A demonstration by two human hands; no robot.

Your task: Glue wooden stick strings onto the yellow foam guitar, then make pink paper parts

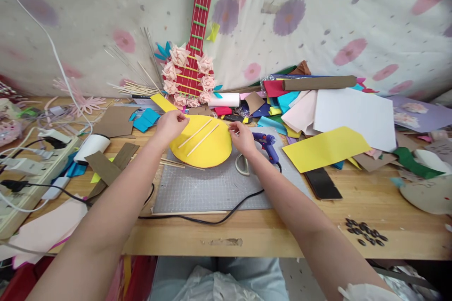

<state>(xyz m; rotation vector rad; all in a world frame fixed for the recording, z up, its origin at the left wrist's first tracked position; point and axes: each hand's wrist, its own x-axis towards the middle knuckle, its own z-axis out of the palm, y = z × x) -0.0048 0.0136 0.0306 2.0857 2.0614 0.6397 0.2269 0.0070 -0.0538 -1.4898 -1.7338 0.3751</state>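
Fingertips of the left hand [171,125] and right hand [243,138] sit at the rim of a yellow oval panel [219,148], their grip impossible to tell; two pale sticks [203,140] cross its face, over a gray cutting mat [208,193] near a blue glue gun [267,145].
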